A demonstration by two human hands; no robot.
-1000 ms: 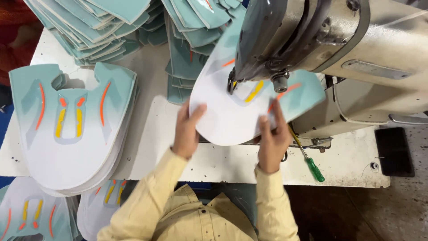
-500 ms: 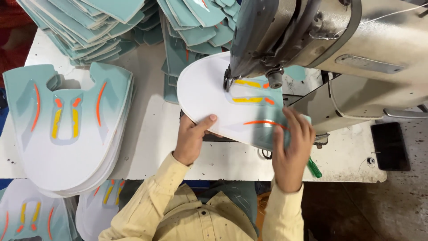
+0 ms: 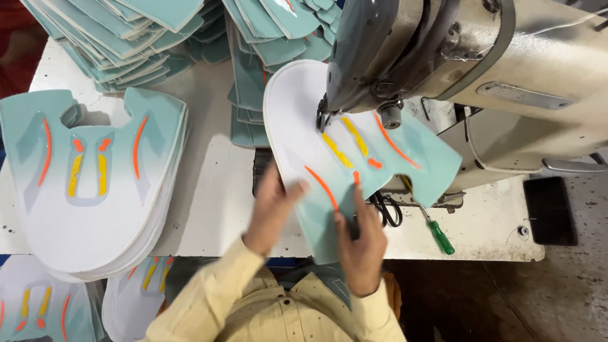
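Both hands are pressing flat, ungripped, on a teal-and-white shoe panel point(image 3: 354, 158): left hand point(image 3: 273, 209) steadying its white edge, right hand point(image 3: 361, 244) its near end, feeding it under the sewing machine point(image 3: 443, 57); a finished stack point(image 3: 88, 183) is lying left.

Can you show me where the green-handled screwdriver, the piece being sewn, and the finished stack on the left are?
Green-handled screwdriver point(image 3: 441, 237), head view, on its green handle.
Piece being sewn point(image 3: 297, 136), head view, on its white rounded end.
Finished stack point(image 3: 82, 215), head view, on the top piece's white lower part.
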